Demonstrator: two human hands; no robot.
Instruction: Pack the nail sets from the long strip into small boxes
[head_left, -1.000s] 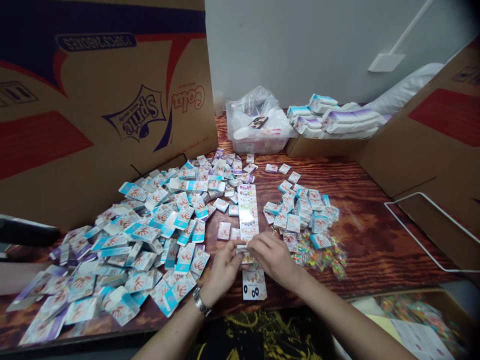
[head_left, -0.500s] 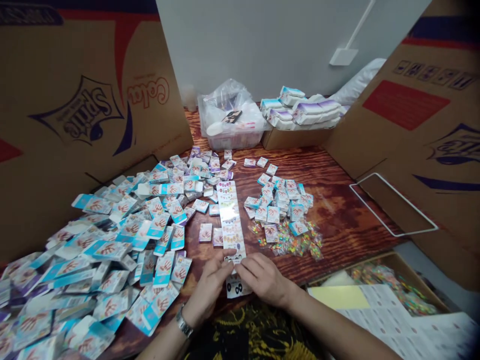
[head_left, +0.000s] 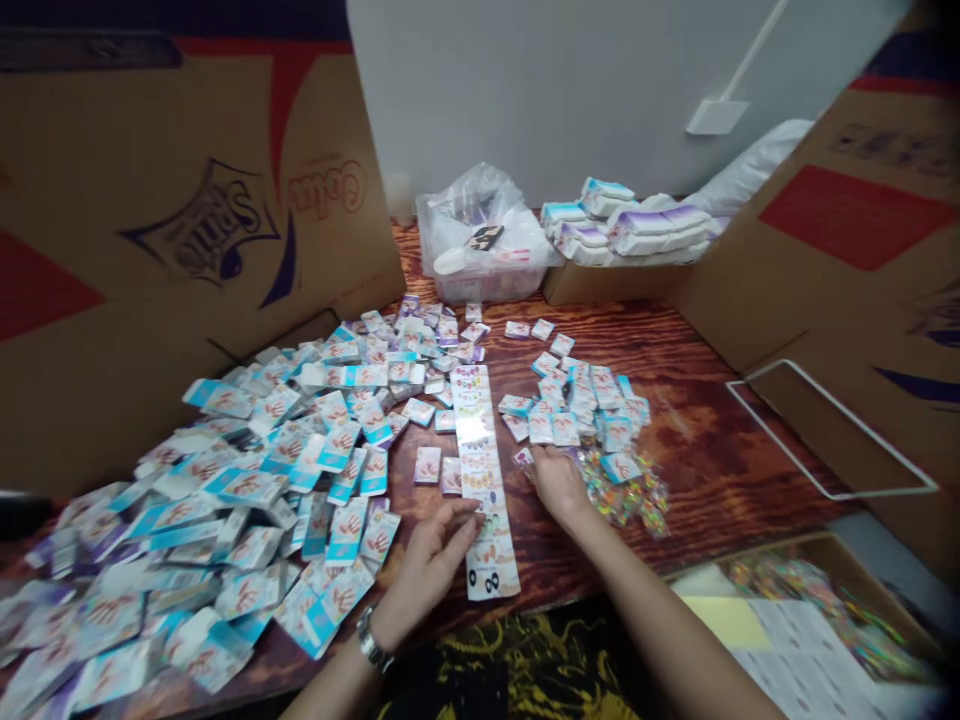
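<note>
A long white printed strip (head_left: 485,470) with rows of small coloured pictures lies flat on the table in front of me. My left hand (head_left: 431,562) rests at its left edge, thumb and fingers apart, fingertips touching the strip. To the right of the strip, my right hand (head_left: 561,488) reaches down with curled fingers at a small white-and-purple box (head_left: 523,458), which they partly cover. Beyond that hand sits a heap of small blue-and-white boxes (head_left: 566,425). Clear packets of colourful bits (head_left: 626,490) lie beside it.
A large pile of small printed boxes (head_left: 255,490) spreads over the left side. Big cardboard cartons (head_left: 225,120) wall both sides. At the back stand a plastic tub (head_left: 487,285) and a carton of packs (head_left: 615,280). An open box of packets (head_left: 832,590) and printed sheets are at lower right.
My right hand has left the strip and moved right and forward to a small box. My left hand stays by the strip, its fingers now more spread. The view has shifted slightly.
</note>
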